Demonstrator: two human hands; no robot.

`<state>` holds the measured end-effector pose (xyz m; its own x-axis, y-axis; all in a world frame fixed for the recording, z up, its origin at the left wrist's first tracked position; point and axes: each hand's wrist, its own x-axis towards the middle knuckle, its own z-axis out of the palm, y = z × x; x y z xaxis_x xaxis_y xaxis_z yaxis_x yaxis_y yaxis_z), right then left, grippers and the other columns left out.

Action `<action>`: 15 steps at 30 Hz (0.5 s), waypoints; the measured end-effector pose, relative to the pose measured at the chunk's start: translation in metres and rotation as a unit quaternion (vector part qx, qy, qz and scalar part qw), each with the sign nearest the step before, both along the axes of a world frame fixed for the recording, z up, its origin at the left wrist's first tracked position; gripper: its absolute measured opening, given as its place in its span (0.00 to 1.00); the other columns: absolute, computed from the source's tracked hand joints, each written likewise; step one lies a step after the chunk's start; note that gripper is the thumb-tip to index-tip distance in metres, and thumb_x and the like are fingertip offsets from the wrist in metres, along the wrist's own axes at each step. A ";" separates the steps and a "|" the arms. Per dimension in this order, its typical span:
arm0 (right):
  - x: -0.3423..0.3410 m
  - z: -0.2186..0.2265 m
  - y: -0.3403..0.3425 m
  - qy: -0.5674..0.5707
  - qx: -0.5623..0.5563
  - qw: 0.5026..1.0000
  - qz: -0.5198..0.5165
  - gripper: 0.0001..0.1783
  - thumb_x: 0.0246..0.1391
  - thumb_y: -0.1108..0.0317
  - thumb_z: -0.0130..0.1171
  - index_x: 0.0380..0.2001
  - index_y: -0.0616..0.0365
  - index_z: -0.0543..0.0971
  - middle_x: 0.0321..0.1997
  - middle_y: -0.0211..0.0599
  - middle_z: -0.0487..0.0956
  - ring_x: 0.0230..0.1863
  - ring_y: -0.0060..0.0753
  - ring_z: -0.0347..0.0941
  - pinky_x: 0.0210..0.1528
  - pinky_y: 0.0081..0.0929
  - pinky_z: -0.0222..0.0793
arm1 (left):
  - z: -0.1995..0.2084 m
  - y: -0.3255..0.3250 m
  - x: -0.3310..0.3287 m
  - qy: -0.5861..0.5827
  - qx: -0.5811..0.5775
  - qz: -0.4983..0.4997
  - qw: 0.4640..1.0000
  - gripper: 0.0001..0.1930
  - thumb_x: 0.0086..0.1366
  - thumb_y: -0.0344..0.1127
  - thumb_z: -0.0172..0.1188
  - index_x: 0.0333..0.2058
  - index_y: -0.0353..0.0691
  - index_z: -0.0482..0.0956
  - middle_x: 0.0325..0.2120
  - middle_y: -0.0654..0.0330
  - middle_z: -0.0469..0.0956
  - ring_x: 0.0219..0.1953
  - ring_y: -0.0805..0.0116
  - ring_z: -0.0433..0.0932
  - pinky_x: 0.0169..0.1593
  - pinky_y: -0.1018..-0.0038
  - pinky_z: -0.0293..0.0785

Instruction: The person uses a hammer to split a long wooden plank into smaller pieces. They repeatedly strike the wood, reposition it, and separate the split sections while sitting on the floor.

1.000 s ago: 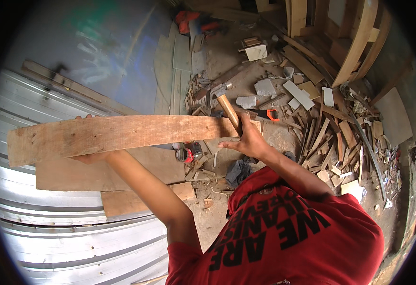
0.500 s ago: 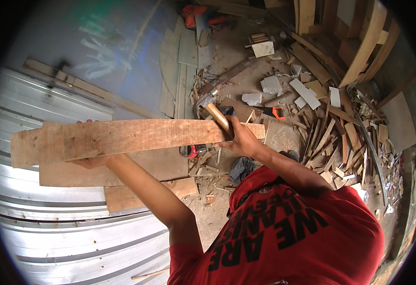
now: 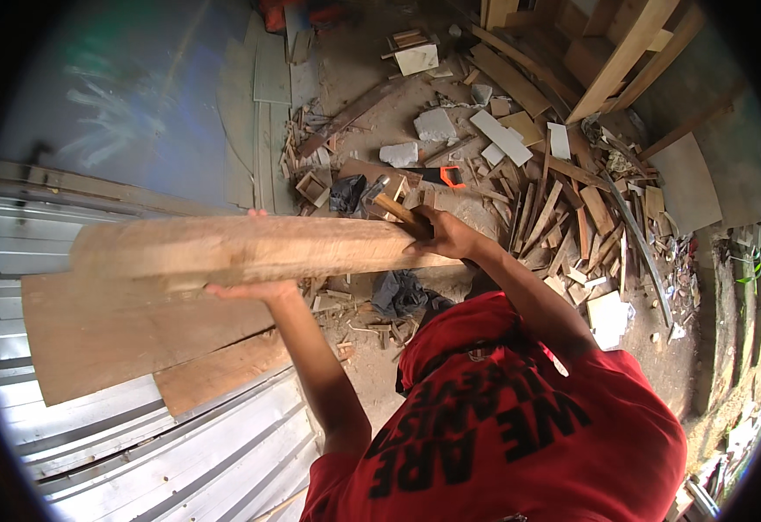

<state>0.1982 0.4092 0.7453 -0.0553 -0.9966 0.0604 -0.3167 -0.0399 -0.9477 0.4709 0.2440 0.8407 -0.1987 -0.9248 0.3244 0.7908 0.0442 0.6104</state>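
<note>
A long rough wooden board (image 3: 302, 244) is held up crosswise in front of me, its left end smeared by motion. Under its middle, my left hand (image 3: 257, 289) supports it, thumb and palm along the near edge and fingertips showing over the far edge. My right hand (image 3: 450, 233) is closed at the board's right end. In that same hand is a hammer (image 3: 395, 209), its wooden handle lying over the board and its metal head pointing away to the upper left. The fingers of the right hand beneath the board are hidden.
Below the board on the left, plywood pieces (image 3: 128, 335) lie on corrugated metal sheeting (image 3: 250, 461). An orange-handled saw (image 3: 450, 177), pale blocks (image 3: 433, 124) and a black plastic bag (image 3: 400, 294) are on the floor. Scrap wood (image 3: 563, 222) is heaped to the right.
The view has shifted, and the background sits further left. The board has tilted and its left end has come rightward, my left hand with it. The right hand keeps the hammer and board.
</note>
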 end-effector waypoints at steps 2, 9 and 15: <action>-0.009 -0.006 -0.002 0.073 0.070 0.994 -0.044 0.37 0.49 0.55 0.73 0.53 0.68 0.69 0.36 0.53 0.79 0.36 0.45 0.76 0.40 0.37 0.71 | -0.017 0.002 -0.022 -0.067 0.094 0.101 0.988 0.62 0.48 0.87 0.43 0.69 0.43 0.50 0.58 0.41 0.66 0.60 0.43 0.68 0.61 0.42 0.68; -0.035 -0.066 0.068 0.007 0.126 0.963 -0.238 0.21 0.58 0.59 0.63 0.45 0.63 0.72 0.28 0.50 0.77 0.29 0.51 0.75 0.34 0.41 0.69 | -0.057 0.035 -0.095 -0.135 0.238 0.231 0.934 0.54 0.56 0.81 0.45 0.68 0.43 0.53 0.64 0.51 0.62 0.62 0.52 0.69 0.63 0.52 0.69; -0.080 -0.187 0.148 -0.051 0.241 0.917 -0.313 0.20 0.62 0.55 0.58 0.45 0.63 0.71 0.27 0.47 0.78 0.30 0.47 0.77 0.37 0.41 0.70 | -0.156 0.053 -0.116 -0.179 0.226 0.200 0.936 0.53 0.57 0.78 0.50 0.69 0.44 0.52 0.64 0.52 0.62 0.65 0.55 0.65 0.64 0.51 0.68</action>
<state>0.1183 0.5570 0.5580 -0.6060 -0.6775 -0.4167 -0.0434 0.5513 -0.8332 0.3551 0.2972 0.6849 0.1721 -0.9752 -0.1395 0.5066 -0.0338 0.8615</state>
